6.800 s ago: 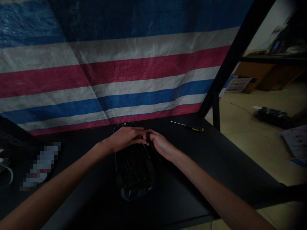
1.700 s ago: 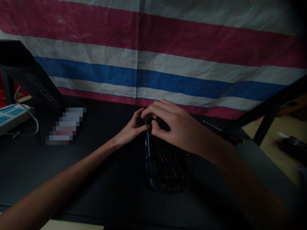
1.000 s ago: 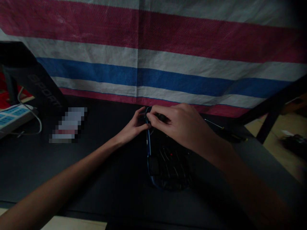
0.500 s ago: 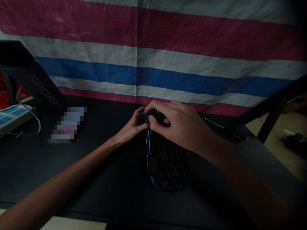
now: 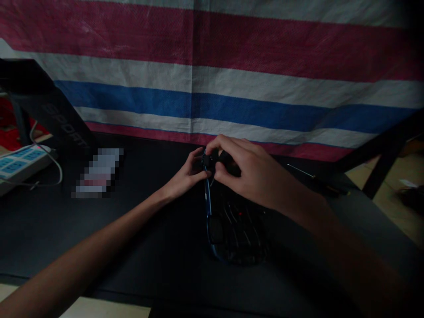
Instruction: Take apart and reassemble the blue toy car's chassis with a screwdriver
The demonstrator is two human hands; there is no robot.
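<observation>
A dark toy car (image 5: pixel 240 229) with a blue side edge lies on the black table, its black underside seemingly turned up. One blocky black wheel (image 5: pixel 217 229) shows at its near left corner; a small red spot glows or shines in the middle. My left hand (image 5: pixel 183 176) holds the car's far left corner between thumb and fingers. Over the far end curls my right hand (image 5: pixel 248 170), index fingertip at a small black part (image 5: pixel 207 161) by that corner. A dark round piece sits under its bent fingers; poor light hides whether it is loose.
Right of the hands lies a thin screwdriver (image 5: pixel 313 176) with a dark handle. A blurred-out flat object (image 5: pixel 99 172) and a white power strip (image 5: pixel 23 163) with a cable are on the left. Striped sheeting (image 5: pixel 192 79) hangs behind the black table (image 5: pixel 149 247).
My right thumb and index finger have parted a little and shifted slightly right, showing more of the black part at the corner. The whole view has moved slightly; my left hand keeps its hold.
</observation>
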